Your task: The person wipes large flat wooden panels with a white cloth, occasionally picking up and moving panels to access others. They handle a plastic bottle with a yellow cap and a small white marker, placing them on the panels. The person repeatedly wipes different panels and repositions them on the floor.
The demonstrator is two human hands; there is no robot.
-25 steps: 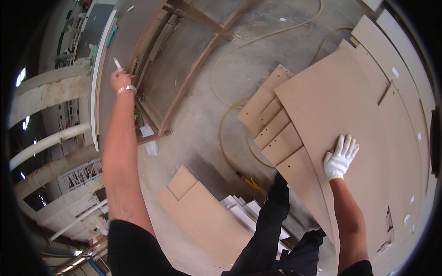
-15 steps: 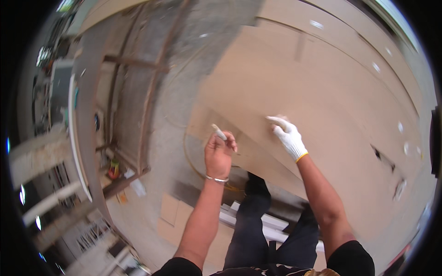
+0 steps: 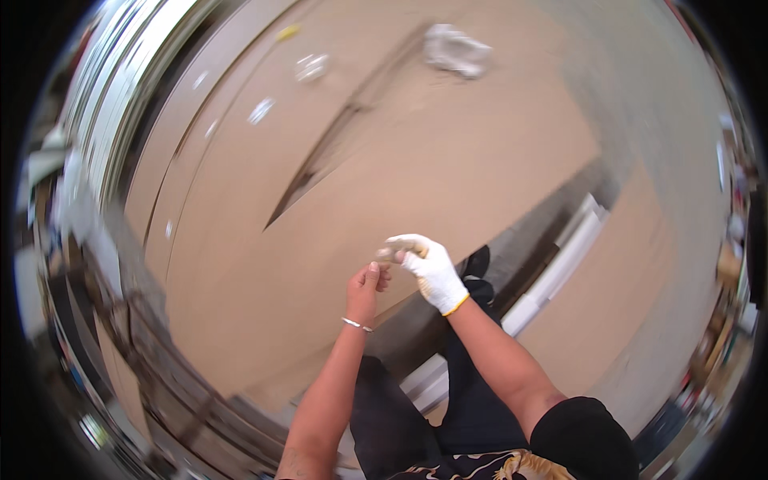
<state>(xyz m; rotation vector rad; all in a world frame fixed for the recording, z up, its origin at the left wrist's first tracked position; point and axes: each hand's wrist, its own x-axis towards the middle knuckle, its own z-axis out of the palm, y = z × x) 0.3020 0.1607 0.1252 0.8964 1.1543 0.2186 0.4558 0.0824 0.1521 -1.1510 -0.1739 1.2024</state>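
My bare left hand, with a silver bangle on the wrist, has its fingers curled and the thumb raised at the tips. Close against it is my right hand, in a white knit glove with a yellow cuff. Its thumb and fingers bend together toward the left fingertips. A small tan and whitish shape shows between the two hands; blur hides whether it is a fingertip or a held piece. Both hands are above a large brown board.
A crumpled white bundle lies on the far part of the boards. A dark slot cuts into them. White strips lie near my legs, beside another brown board. A brown frame stands at lower left.
The view has swung round to the right over the boards. My hands, apart before, are now together. The whitish, stick-like shape at my left fingers no longer shows clearly.
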